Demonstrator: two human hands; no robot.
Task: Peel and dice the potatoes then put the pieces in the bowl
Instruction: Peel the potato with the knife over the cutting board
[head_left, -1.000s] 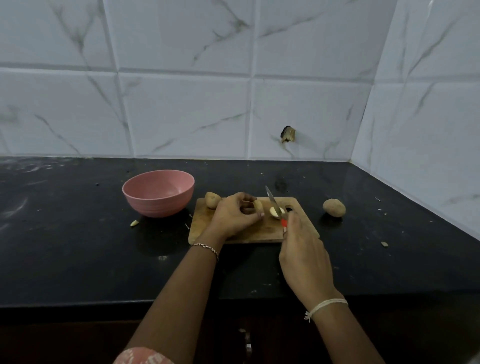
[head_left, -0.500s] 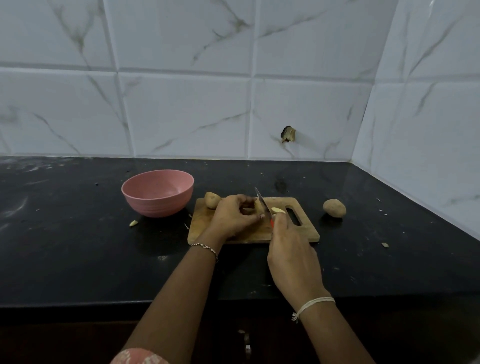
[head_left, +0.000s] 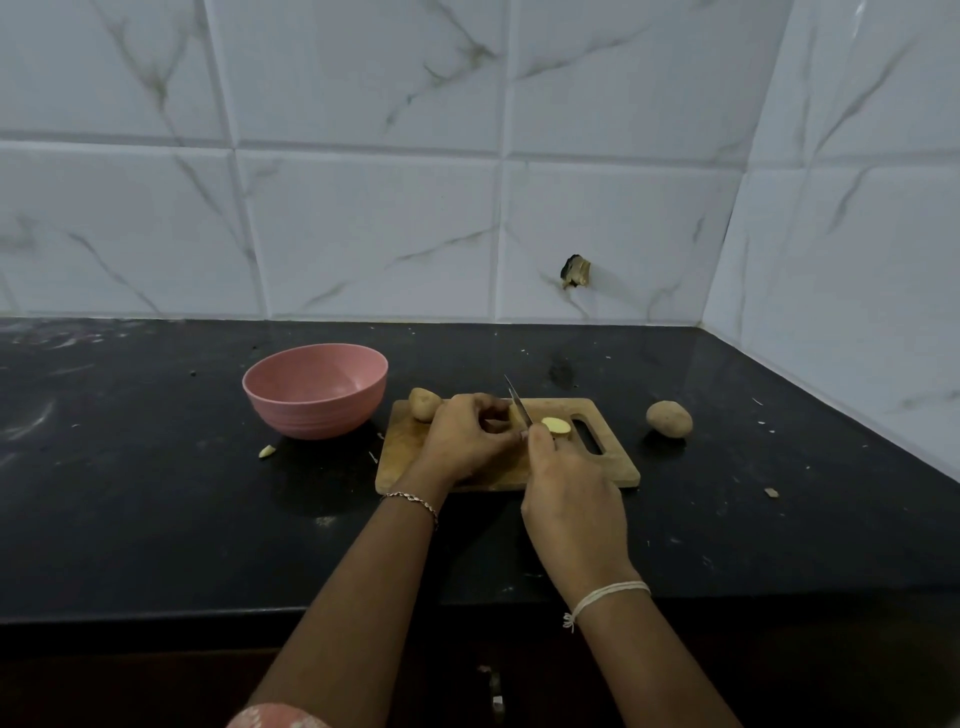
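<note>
Black counter (head_left: 156, 519), white tiled wall behind. Wooden cutting board (head_left: 402, 462) lies mid-counter, with the pink bowl (head_left: 317, 415) just to its left.

Left hand (head_left: 465, 441) is on the board, its fingers curled round a pale potato piece (head_left: 513, 415) that is mostly hidden under them. Right hand (head_left: 571, 504) is closed round the handle of the knife (head_left: 518, 406). The handle is buried in the fist and the blade angles up and away, set just right of the left fingertips.

A cut slice (head_left: 557, 426), yellow face up, lies on the board just right of the blade. An unpeeled potato (head_left: 424, 404) sits at the board's far left corner. A second unpeeled potato (head_left: 669, 419) is on the counter, right of the board. A peel scrap (head_left: 267, 451) lies near the bowl's base.
</note>
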